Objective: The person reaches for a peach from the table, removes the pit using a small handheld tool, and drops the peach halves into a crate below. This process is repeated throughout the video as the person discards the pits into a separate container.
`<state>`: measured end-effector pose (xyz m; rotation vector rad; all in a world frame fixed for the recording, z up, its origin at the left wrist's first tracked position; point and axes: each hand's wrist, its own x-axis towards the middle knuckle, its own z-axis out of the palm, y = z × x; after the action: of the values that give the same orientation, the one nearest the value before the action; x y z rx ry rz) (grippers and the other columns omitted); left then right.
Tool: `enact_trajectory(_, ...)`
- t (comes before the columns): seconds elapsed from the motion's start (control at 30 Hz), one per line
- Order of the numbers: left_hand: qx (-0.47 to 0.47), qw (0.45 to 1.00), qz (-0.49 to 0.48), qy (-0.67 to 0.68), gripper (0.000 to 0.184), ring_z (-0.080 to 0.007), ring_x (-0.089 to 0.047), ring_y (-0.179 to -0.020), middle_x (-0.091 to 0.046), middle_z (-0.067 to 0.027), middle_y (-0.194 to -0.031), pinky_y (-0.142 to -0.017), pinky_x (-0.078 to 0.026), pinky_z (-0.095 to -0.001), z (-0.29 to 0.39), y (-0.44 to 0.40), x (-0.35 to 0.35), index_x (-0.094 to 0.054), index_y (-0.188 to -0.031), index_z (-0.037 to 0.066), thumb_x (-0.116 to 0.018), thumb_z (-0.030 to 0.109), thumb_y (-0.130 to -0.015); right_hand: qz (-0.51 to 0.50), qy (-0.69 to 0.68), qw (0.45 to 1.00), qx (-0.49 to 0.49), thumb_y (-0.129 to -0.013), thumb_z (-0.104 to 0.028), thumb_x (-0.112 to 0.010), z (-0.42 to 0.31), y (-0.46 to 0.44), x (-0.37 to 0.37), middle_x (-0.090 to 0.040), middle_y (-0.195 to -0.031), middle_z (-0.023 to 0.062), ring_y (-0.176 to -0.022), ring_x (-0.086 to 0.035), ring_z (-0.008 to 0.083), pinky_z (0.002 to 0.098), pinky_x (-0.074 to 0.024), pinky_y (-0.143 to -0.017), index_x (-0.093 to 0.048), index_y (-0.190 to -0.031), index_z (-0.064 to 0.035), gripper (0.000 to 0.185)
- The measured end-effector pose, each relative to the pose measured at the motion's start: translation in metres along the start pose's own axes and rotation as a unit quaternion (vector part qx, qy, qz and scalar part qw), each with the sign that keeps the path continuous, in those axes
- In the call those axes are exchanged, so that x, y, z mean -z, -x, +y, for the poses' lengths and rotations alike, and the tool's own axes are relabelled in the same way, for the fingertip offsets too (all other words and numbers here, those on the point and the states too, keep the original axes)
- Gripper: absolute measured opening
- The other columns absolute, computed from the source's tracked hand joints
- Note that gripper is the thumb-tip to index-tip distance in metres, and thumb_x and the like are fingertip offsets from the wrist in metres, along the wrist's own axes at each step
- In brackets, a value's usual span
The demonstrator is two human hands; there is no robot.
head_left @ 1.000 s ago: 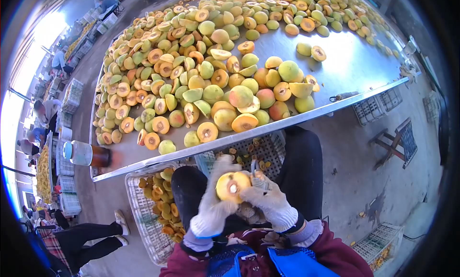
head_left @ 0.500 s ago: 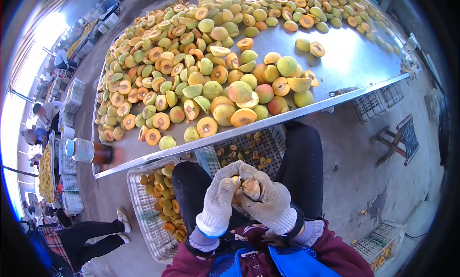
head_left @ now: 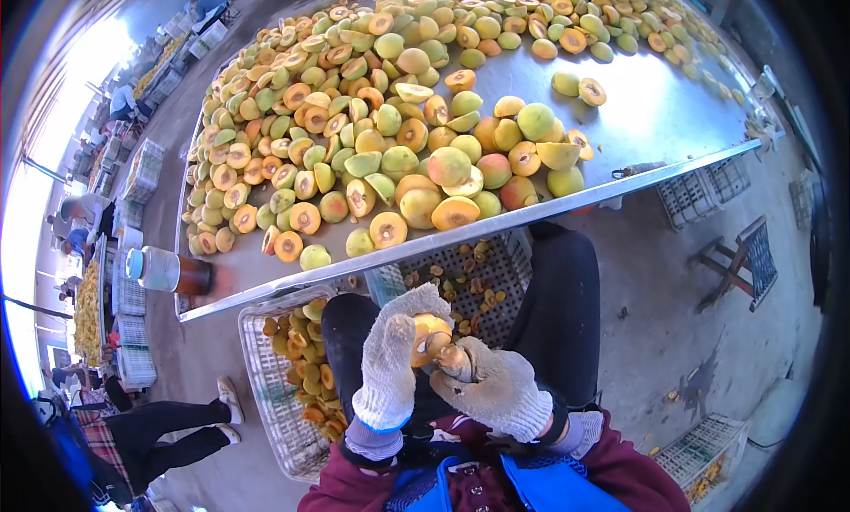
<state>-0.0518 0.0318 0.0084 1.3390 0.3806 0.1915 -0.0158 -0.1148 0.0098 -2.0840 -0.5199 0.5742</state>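
Observation:
My left hand (head_left: 394, 352), in a pale knitted glove, is wrapped round a halved yellow-orange fruit (head_left: 430, 333) above my lap. Against the fruit's right side, my gloved right hand (head_left: 496, 384) grips a small tool with a rounded wooden handle (head_left: 454, 360); its working end is hidden at the fruit. Both hands are close together. Beyond them, many halved fruits (head_left: 388, 229) lie cut side up or down on the metal table (head_left: 637, 122). Below the table edge, a crate (head_left: 513, 273) between my knees holds small brown and yellow pieces.
To the left stands a white crate (head_left: 266, 406) of fruit halves. A jar of brown liquid (head_left: 168, 271) is on the table's left corner. A folding stool (head_left: 739, 262) and another crate (head_left: 704, 454) are at right. A person's legs (head_left: 177, 432) show at lower left; other people work farther back.
My hands have turned and parted slightly, bringing the fruit's cut face into view beside the wooden handle. The whole view has shifted slightly.

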Motion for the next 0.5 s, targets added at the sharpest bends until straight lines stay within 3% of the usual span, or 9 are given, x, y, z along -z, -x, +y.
enact_trajectory(0.03, 0.001, 1.000, -0.001, 0.000, 0.054, -0.0184, -0.062, -0.098, -0.063, -0.0105, -0.109, -0.088, -0.049, -0.0318, 0.002, 0.001, -0.002, -0.051, -0.129, -0.001, -0.041, 0.045, -0.102, -0.008, 0.003, 1.000, -0.005, -0.083, -0.045, -0.065, -0.001, 0.001, 0.001, -0.065, -0.068, 0.0136, -0.064, -0.065, 0.0358, 0.0460, -0.0510, -0.058, -0.057, -0.098, -0.0152, 0.034)
enact_trajectory(0.1, 0.014, 1.000, 0.013, -0.023, 0.067, -0.0232, -0.062, -0.094, -0.063, -0.0131, -0.108, -0.084, -0.051, -0.0360, 0.007, 0.003, -0.009, -0.050, -0.126, 0.000, -0.045, 0.059, -0.095, -0.016, 0.007, 1.000, -0.004, -0.083, -0.046, -0.065, 0.000, 0.002, 0.001, -0.065, -0.068, 0.0136, -0.065, -0.065, 0.0359, 0.0462, -0.0510, -0.058, -0.057, -0.098, -0.0151, 0.035)
enact_trajectory(0.23, -0.016, 0.999, 0.018, -0.028, 0.068, -0.0240, -0.062, -0.094, -0.062, -0.0133, -0.108, -0.085, -0.051, -0.0370, 0.006, 0.009, -0.021, -0.050, -0.127, -0.001, -0.045, 0.058, -0.095, -0.037, -0.029, 0.999, -0.015, -0.084, -0.047, -0.064, 0.005, 0.003, -0.001, -0.065, -0.069, 0.0138, -0.068, -0.065, 0.0372, 0.0471, -0.0510, -0.060, -0.057, -0.101, -0.0140, 0.038)
enact_trajectory(0.3, -0.075, 0.996, 0.008, 0.055, 0.052, -0.0189, -0.060, -0.102, -0.063, -0.0110, -0.112, -0.090, -0.048, -0.0320, 0.004, 0.013, -0.027, -0.054, -0.125, -0.002, -0.042, 0.043, -0.101, -0.058, -0.070, 0.996, -0.007, -0.084, -0.046, -0.064, 0.011, 0.004, -0.002, -0.066, -0.070, 0.0129, -0.066, -0.066, 0.0349, 0.0453, -0.0512, -0.059, -0.057, -0.101, -0.0129, 0.038)
enact_trajectory(0.33, -0.074, 0.996, 0.007, 0.056, 0.052, -0.0189, -0.060, -0.102, -0.063, -0.0110, -0.112, -0.090, -0.048, -0.0320, 0.002, 0.012, -0.026, -0.054, -0.125, -0.002, -0.042, 0.043, -0.101, -0.080, -0.111, 0.991, 0.003, -0.085, -0.045, -0.065, 0.013, 0.005, -0.003, -0.066, -0.071, 0.0119, -0.065, -0.066, 0.0325, 0.0436, -0.0513, -0.059, -0.057, -0.101, -0.0119, 0.037)
enact_trajectory(0.4, -0.184, 0.977, 0.011, -0.110, 0.048, -0.0176, -0.062, -0.097, -0.065, -0.0112, -0.106, -0.087, -0.048, -0.0318, 0.002, 0.005, -0.022, -0.059, -0.118, -0.003, -0.042, 0.040, -0.102, -0.133, -0.159, 0.978, -0.027, -0.086, -0.042, -0.065, 0.009, 0.002, 0.006, -0.065, -0.070, 0.0096, -0.061, -0.065, 0.0269, 0.0392, -0.0504, -0.056, -0.057, -0.100, -0.0113, 0.034)
enact_trajectory(0.43, -0.184, 0.977, 0.012, -0.109, 0.048, -0.0176, -0.062, -0.097, -0.065, -0.0112, -0.106, -0.087, -0.048, -0.0318, 0.008, 0.002, -0.021, -0.059, -0.118, -0.003, -0.042, 0.040, -0.102, -0.187, -0.207, 0.959, -0.055, -0.088, -0.038, -0.066, 0.007, 0.000, 0.009, -0.065, -0.070, 0.0073, -0.056, -0.064, 0.0214, 0.0348, -0.0495, -0.053, -0.057, -0.099, -0.0108, 0.031)
enact_trajectory(0.47, -0.092, 0.990, -0.014, -0.110, 0.045, -0.0169, -0.063, -0.093, -0.066, -0.0112, -0.101, -0.085, -0.049, -0.0314, 0.020, -0.001, -0.020, -0.061, -0.113, -0.003, -0.043, 0.037, -0.102, -0.187, -0.206, 0.959, -0.055, -0.088, -0.038, -0.066, 0.007, 0.001, 0.009, -0.065, -0.070, 0.0073, -0.056, -0.064, 0.0214, 0.0348, -0.0495, -0.053, -0.057, -0.099, -0.0108, 0.031)
enact_trajectory(0.5, 0.000, 0.993, -0.040, -0.110, 0.042, -0.0163, -0.064, -0.088, -0.067, -0.0113, -0.096, -0.082, -0.050, -0.0310, 0.028, -0.003, -0.021, -0.063, -0.108, -0.003, -0.044, 0.033, -0.102, -0.242, -0.304, 0.914, -0.119, -0.089, -0.035, -0.065, 0.009, 0.001, 0.009, -0.061, -0.066, 0.0046, -0.054, -0.060, 0.0156, 0.0298, -0.0460, -0.049, -0.057, -0.097, -0.0110, 0.027)
